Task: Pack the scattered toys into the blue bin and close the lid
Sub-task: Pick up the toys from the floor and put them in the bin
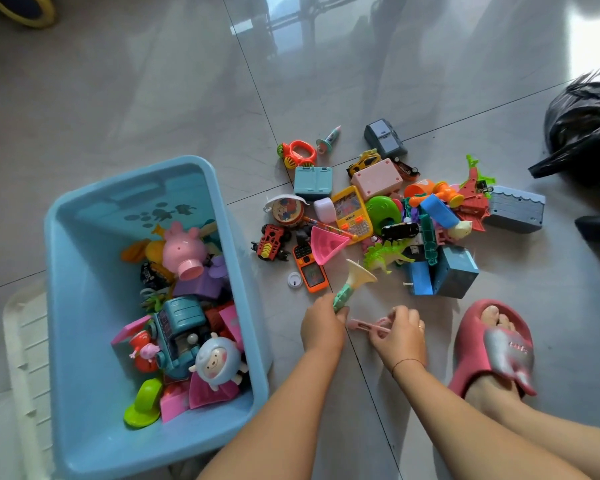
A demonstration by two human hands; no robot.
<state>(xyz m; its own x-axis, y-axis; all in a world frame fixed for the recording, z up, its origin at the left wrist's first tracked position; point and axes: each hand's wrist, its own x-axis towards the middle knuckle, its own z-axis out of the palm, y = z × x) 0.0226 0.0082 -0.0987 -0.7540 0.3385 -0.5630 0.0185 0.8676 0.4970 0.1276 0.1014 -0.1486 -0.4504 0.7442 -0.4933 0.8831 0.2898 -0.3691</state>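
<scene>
- The left hand [321,327] grips a trumpet toy [352,284] by its green stem, bell pointing away.
- The right hand [397,332] pinches a small pink toy [362,325] lying on the floor [153,98].
- The open blue bin [77,306], part-filled, stands left of both hands.
- The scattered toys [378,216] lie beyond.
</scene>
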